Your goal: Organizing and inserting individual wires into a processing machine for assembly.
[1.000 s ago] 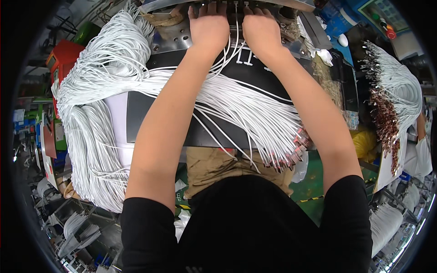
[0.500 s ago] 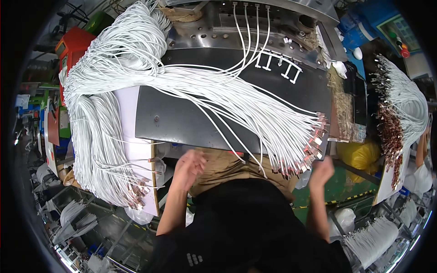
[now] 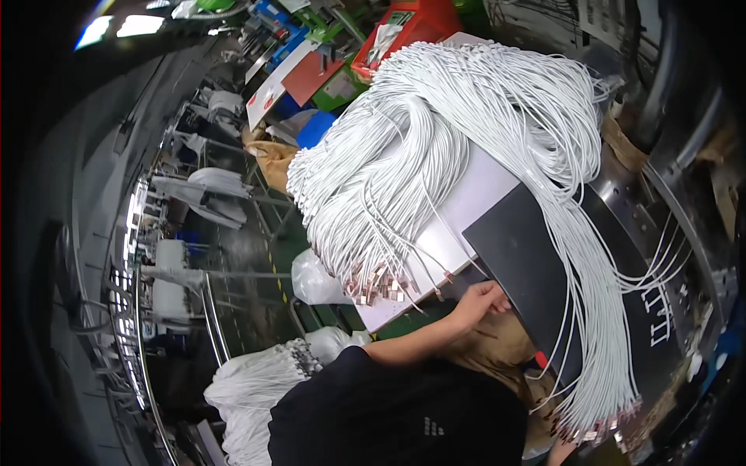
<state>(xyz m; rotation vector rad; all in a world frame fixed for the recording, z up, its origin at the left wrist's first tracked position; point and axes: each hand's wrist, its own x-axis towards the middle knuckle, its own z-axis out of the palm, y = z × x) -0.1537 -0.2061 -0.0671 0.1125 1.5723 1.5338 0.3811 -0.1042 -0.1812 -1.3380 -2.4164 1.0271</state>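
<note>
My left hand [image 3: 483, 301] is loosely closed beside the near edge of the black board [image 3: 517, 241], over my lap, with nothing visible in its fingers. Only a small part of my right hand [image 3: 561, 452] shows at the lower edge, close to the connector ends of the cables; its fingers are hidden. A long bundle of white cables [image 3: 594, 334] lies across the board, copper-coloured connectors [image 3: 598, 427] at its near end. To the left, a thick looped heap of white cables [image 3: 420, 155] covers much of a pale tabletop [image 3: 497, 182], its connectors [image 3: 381, 286] hanging near the edge.
White moulded plastic pieces [image 3: 659, 311] lie on the board's right part, near a metal machine bed [image 3: 622, 186]. Behind the heap stands a red bin [image 3: 423, 23]. More white cables [image 3: 256, 396] hang on a rack at lower left, by clear plastic bags [image 3: 315, 279].
My view has swung left and tilted, showing more of the left heap and the aisle. My left hand is now nearer the board's edge; my right hand has mostly left the picture.
</note>
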